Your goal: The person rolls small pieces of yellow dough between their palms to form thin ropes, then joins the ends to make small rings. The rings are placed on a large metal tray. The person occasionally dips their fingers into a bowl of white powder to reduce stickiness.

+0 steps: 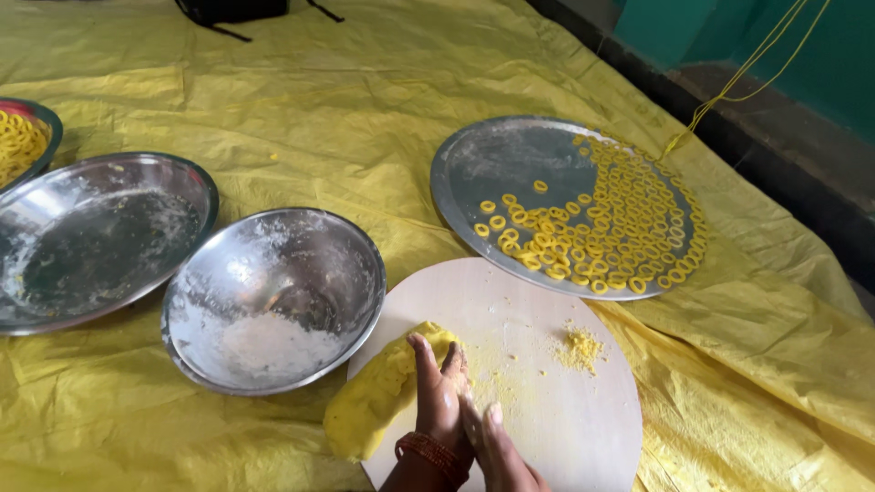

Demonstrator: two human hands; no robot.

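A thick roll of yellow dough [375, 399] lies on the left edge of a round pale board [547, 410]. My left hand [439, 401], with a reddish bangle at the wrist, presses down on the roll's right end with its fingers laid over it. Pressed against the left hand's side, my right hand [497, 448] rests flat on the board with nothing in it. A small heap of yellow crumbs [581, 349] sits on the board to the right of my hands.
A steel bowl with white flour [273, 301] touches the board's left side. Beyond the board, a steel plate [483, 164] carries several small yellow dough rings. A floury steel dish [91, 237] and a bowl of rings [23, 137] lie left. A yellow sheet [319, 100] covers the floor.
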